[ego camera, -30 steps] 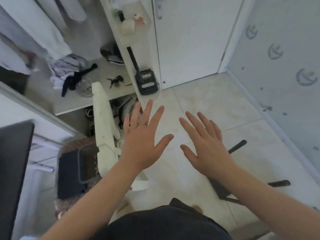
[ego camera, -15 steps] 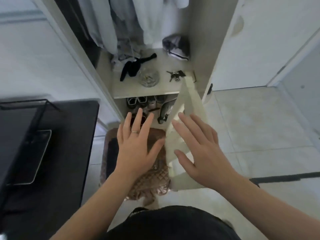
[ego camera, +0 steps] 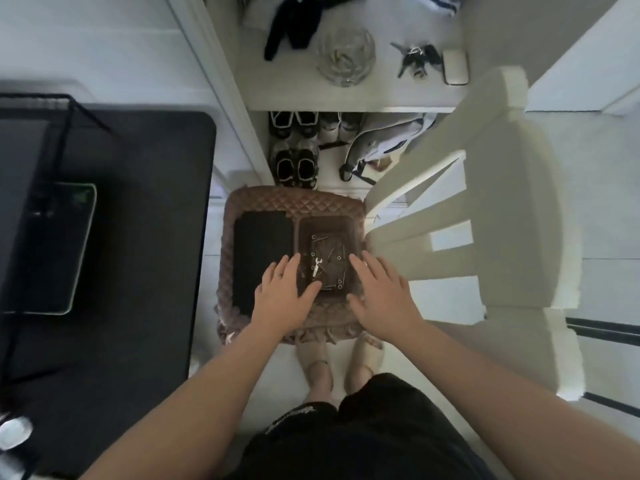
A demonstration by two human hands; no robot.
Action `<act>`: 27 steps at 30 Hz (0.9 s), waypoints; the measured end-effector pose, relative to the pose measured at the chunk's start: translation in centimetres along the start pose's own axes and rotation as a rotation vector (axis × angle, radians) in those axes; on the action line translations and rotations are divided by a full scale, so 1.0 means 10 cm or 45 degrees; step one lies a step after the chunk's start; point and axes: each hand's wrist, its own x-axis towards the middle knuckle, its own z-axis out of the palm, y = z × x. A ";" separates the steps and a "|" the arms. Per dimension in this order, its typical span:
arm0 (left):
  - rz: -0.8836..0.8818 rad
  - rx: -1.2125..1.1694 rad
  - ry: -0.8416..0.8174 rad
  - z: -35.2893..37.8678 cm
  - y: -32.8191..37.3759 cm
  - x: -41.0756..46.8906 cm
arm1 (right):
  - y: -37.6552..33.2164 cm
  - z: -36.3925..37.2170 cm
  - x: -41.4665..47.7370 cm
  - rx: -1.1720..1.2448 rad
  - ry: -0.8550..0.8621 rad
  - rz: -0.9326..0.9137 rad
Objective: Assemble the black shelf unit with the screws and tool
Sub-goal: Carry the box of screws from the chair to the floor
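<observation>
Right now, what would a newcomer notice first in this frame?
The left hand and right hand, open, spread over a brown tray of screws and a small wrench, centre. A black panel lies beside the tray on the quilted cushion; a white chair fills the right.

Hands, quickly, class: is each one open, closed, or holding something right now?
Left hand: open, fingers straight, holding nothing.
Right hand: open, fingers straight, holding nothing.
</observation>
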 end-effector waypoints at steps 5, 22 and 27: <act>-0.415 -0.438 -0.238 0.59 -0.22 0.28 | 0.22 0.46 0.42 0.320 -0.179 0.390; -0.871 -1.196 0.016 0.90 -0.36 0.55 | 0.26 0.79 0.71 1.342 -0.133 0.995; -0.945 -1.400 -0.043 0.65 -0.31 0.34 | 0.14 0.64 0.54 1.391 -0.135 0.955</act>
